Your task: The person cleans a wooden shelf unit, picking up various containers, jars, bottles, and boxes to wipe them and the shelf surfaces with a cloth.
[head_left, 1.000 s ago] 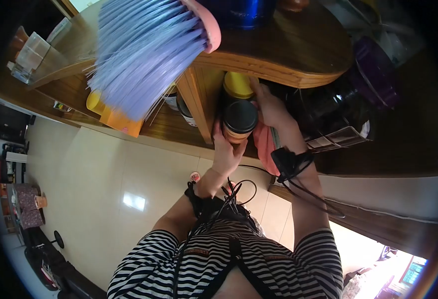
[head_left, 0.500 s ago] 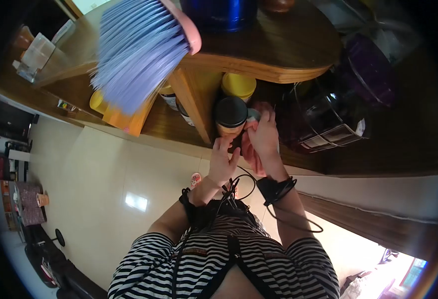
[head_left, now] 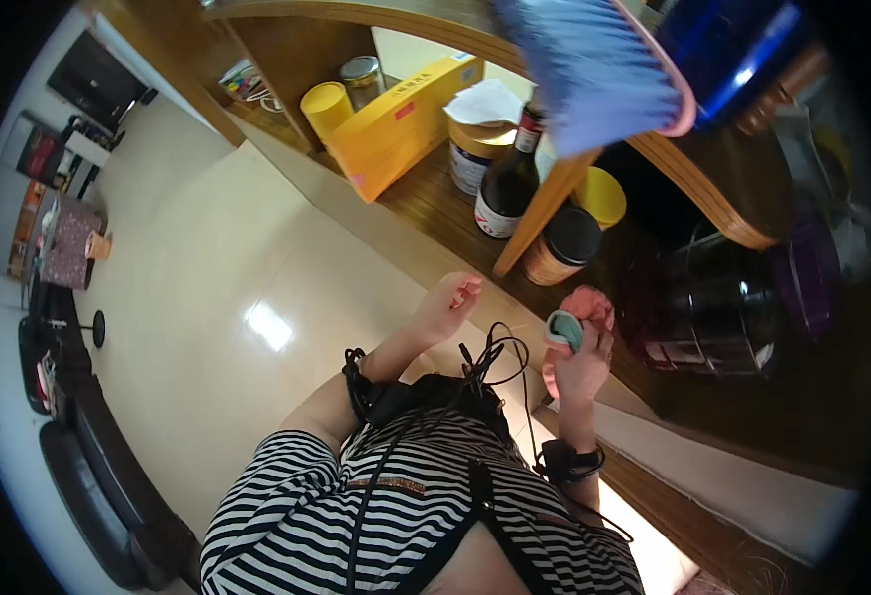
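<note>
My right hand [head_left: 582,369] grips a crumpled pink cloth [head_left: 587,303] with a green and white part, in front of the shelf's edge. Its fingers are wrapped around the cloth. My left hand [head_left: 448,307] is off the shelf, over the floor, with its fingers curled in and nothing visible in them. Closest to the cloth on the shelf stands a black-lidded jar [head_left: 566,238]. Behind this jar is a yellow-lidded container [head_left: 601,196]. Left of the wooden divider [head_left: 547,213] stands a dark wine bottle [head_left: 507,188].
A yellow box [head_left: 401,129] leans beside a tin [head_left: 467,159] on the shelf. A blue-bristled brush [head_left: 594,79] hangs over the upper board. To the right stands a large dark jar [head_left: 713,327] in a wire frame. Loose cables [head_left: 495,347] dangle between my arms.
Both hands have drawn back from the black-lidded jar, the right one with the cloth. The view has swung left, bringing the bottle and yellow box more fully into sight.
</note>
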`<action>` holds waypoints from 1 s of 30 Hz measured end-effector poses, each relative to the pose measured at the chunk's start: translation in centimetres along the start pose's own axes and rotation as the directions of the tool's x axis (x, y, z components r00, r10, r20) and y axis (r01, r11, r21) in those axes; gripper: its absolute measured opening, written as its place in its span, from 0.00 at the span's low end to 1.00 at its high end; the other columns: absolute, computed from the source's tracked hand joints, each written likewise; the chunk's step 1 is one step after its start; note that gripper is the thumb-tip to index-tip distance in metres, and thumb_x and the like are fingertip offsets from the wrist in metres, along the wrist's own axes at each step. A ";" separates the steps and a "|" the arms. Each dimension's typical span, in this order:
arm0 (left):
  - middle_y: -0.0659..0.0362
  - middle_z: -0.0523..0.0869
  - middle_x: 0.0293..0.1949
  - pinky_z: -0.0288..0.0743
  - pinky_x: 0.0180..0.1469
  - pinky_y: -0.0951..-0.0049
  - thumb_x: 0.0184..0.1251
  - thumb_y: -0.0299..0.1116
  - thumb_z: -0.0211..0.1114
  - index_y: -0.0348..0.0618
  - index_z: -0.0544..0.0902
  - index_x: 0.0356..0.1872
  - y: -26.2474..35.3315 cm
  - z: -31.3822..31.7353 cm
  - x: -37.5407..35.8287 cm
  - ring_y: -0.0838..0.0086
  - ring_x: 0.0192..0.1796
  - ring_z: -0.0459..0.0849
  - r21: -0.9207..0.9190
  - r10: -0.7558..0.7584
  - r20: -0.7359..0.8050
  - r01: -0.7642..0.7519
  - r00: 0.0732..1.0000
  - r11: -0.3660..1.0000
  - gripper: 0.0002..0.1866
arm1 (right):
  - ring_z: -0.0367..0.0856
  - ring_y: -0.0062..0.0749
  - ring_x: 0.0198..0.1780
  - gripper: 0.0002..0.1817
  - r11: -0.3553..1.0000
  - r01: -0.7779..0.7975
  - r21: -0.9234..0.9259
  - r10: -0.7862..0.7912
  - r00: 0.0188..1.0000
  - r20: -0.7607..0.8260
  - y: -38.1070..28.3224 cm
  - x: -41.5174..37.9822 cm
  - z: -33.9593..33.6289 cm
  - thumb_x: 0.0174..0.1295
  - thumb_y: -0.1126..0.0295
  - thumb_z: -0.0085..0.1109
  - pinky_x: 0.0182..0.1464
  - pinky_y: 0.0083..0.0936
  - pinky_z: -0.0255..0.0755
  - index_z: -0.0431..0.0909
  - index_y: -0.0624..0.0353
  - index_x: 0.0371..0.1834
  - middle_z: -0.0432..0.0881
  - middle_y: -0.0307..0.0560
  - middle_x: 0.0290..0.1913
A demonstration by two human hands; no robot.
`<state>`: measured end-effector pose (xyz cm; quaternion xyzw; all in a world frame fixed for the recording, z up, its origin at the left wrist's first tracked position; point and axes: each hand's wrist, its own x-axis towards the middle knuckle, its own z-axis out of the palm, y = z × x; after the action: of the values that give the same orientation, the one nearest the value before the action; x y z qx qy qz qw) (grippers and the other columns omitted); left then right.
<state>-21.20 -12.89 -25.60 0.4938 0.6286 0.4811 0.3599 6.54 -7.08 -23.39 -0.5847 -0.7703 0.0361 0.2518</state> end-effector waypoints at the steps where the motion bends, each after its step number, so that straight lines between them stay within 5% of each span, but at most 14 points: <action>1: 0.57 0.83 0.45 0.77 0.46 0.72 0.69 0.29 0.67 0.42 0.76 0.59 -0.7 -0.7 -0.2 0.73 0.46 0.83 -0.054 0.002 -0.004 -0.002 1.000 0.999 0.19 | 0.79 0.60 0.54 0.32 0.998 0.021 0.061 -0.024 0.998 0.054 -0.9 0.5 0.2 0.46 0.55 0.74 0.53 0.51 0.77 0.76 0.51 0.57 0.75 0.58 0.53; 8: 0.57 0.81 0.48 0.75 0.51 0.70 0.63 0.31 0.74 0.39 0.73 0.62 -5.1 -7.6 0.7 0.71 0.51 0.80 -0.217 -0.010 -0.228 -0.041 0.974 0.975 0.28 | 0.85 0.51 0.47 0.24 0.924 0.098 0.369 -0.184 0.962 0.204 -6.0 1.5 -1.2 0.50 0.69 0.72 0.51 0.38 0.79 0.79 0.61 0.51 0.84 0.55 0.45; 9: 0.57 0.81 0.48 0.75 0.51 0.70 0.63 0.31 0.74 0.39 0.73 0.62 -6.3 -8.6 1.7 0.71 0.51 0.80 -0.224 -0.008 -0.206 -0.039 0.978 0.974 0.28 | 0.86 0.43 0.47 0.24 0.833 -0.065 0.549 -0.140 0.936 0.323 -6.6 1.3 -2.1 0.50 0.70 0.73 0.51 0.34 0.79 0.79 0.62 0.52 0.85 0.53 0.45; 10: 0.55 0.79 0.52 0.74 0.55 0.68 0.60 0.32 0.76 0.38 0.71 0.64 -7.2 -9.7 2.8 0.68 0.55 0.78 -0.044 0.029 -0.431 -0.053 0.902 0.998 0.33 | 0.86 0.36 0.48 0.24 0.691 -0.237 0.683 -0.126 0.891 0.436 -7.5 1.2 -2.8 0.50 0.71 0.73 0.51 0.30 0.78 0.79 0.62 0.52 0.86 0.51 0.44; 11: 0.52 0.77 0.55 0.72 0.58 0.66 0.58 0.34 0.78 0.36 0.68 0.66 -8.0 -10.9 3.9 0.66 0.59 0.76 0.137 0.110 -0.624 -0.030 0.773 0.990 0.38 | 0.86 0.36 0.48 0.24 0.693 -0.239 0.680 -0.110 0.897 0.428 -8.7 1.1 -3.4 0.50 0.71 0.73 0.51 0.30 0.78 0.79 0.62 0.52 0.86 0.51 0.44; 13: 0.50 0.75 0.58 0.71 0.60 0.65 0.56 0.35 0.80 0.35 0.67 0.67 -6.3 -13.3 6.0 0.65 0.61 0.74 0.112 0.065 -0.659 0.013 0.749 0.994 0.40 | 0.84 0.26 0.49 0.25 0.525 -0.361 0.771 -0.153 0.851 0.502 -11.6 1.2 -3.8 0.49 0.72 0.75 0.52 0.25 0.77 0.79 0.62 0.52 0.87 0.47 0.44; 16: 0.50 0.74 0.60 0.69 0.63 0.63 0.56 0.35 0.80 0.35 0.65 0.67 -5.3 -15.8 8.6 0.64 0.63 0.72 0.070 0.040 -0.690 0.012 0.723 0.997 0.42 | 0.87 0.34 0.47 0.26 0.573 -0.274 0.773 -0.169 0.883 0.438 -15.1 2.4 -2.2 0.46 0.73 0.77 0.51 0.31 0.79 0.80 0.63 0.51 0.85 0.51 0.47; 17: 0.51 0.75 0.59 0.68 0.64 0.63 0.57 0.34 0.79 0.35 0.65 0.67 -5.4 -16.5 9.5 0.65 0.63 0.73 0.060 0.070 -0.685 -0.040 0.725 0.997 0.40 | 0.86 0.44 0.50 0.28 0.672 0.000 0.741 -0.278 0.927 0.252 -16.1 3.5 -1.4 0.44 0.73 0.77 0.52 0.33 0.79 0.79 0.64 0.52 0.83 0.54 0.50; 18: 0.51 0.75 0.59 0.68 0.64 0.63 0.57 0.34 0.79 0.35 0.65 0.67 -4.0 -17.2 10.0 0.65 0.63 0.73 0.057 0.073 -0.677 -0.047 0.732 0.997 0.40 | 0.86 0.44 0.50 0.28 0.676 -0.002 0.737 -0.268 0.931 0.248 -17.6 4.7 -0.8 0.44 0.73 0.77 0.52 0.33 0.79 0.79 0.64 0.52 0.83 0.54 0.50; 20: 0.55 0.77 0.57 0.68 0.64 0.65 0.59 0.32 0.78 0.37 0.67 0.66 -0.2 -18.5 10.3 0.68 0.63 0.73 -0.229 -0.027 -0.448 -0.086 0.894 0.970 0.37 | 0.81 0.54 0.57 0.29 0.716 0.252 0.651 -0.307 0.951 -0.031 -20.8 6.9 0.8 0.43 0.74 0.75 0.55 0.39 0.78 0.79 0.62 0.53 0.81 0.57 0.54; 22: 0.56 0.78 0.55 0.69 0.63 0.67 0.60 0.31 0.76 0.37 0.70 0.63 -1.6 -19.0 11.3 0.70 0.61 0.75 -0.294 0.010 -0.396 -0.137 0.918 0.946 0.32 | 0.81 0.55 0.56 0.29 0.771 0.243 0.588 -0.194 0.970 -0.145 -23.3 8.7 4.7 0.49 0.67 0.71 0.57 0.42 0.76 0.77 0.63 0.57 0.80 0.61 0.54; 24: 0.58 0.79 0.54 0.70 0.62 0.70 0.61 0.30 0.75 0.38 0.73 0.61 -3.4 -19.0 11.7 0.72 0.59 0.76 -0.369 0.044 -0.333 -0.173 0.942 0.913 0.28 | 0.76 0.56 0.58 0.31 0.919 0.116 0.376 -0.144 0.988 0.047 -24.4 9.5 10.2 0.48 0.63 0.71 0.61 0.47 0.72 0.77 0.57 0.59 0.77 0.57 0.58; 27: 0.58 0.79 0.53 0.73 0.58 0.72 0.63 0.27 0.74 0.38 0.78 0.55 -4.3 -19.2 13.3 0.73 0.55 0.79 -0.029 0.065 -0.338 -0.079 0.939 0.996 0.21 | 0.71 0.56 0.61 0.32 0.987 0.144 0.076 -0.152 0.981 0.118 -29.8 10.1 12.5 0.45 0.63 0.73 0.64 0.49 0.67 0.78 0.50 0.58 0.74 0.50 0.62; 30: 0.59 0.82 0.53 0.75 0.57 0.72 0.66 0.26 0.72 0.37 0.80 0.53 -3.5 -19.0 13.8 0.73 0.53 0.82 -0.315 0.066 -0.362 -0.189 0.930 0.930 0.17 | 0.67 0.56 0.63 0.32 0.963 0.225 0.146 -0.246 0.957 0.155 -29.2 10.0 13.9 0.43 0.62 0.73 0.66 0.47 0.65 0.79 0.47 0.57 0.71 0.44 0.64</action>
<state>-43.30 -4.50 -23.37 0.3716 0.5539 0.6852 0.2924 -27.16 -3.71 -21.83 -0.4661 -0.8495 0.1050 0.2236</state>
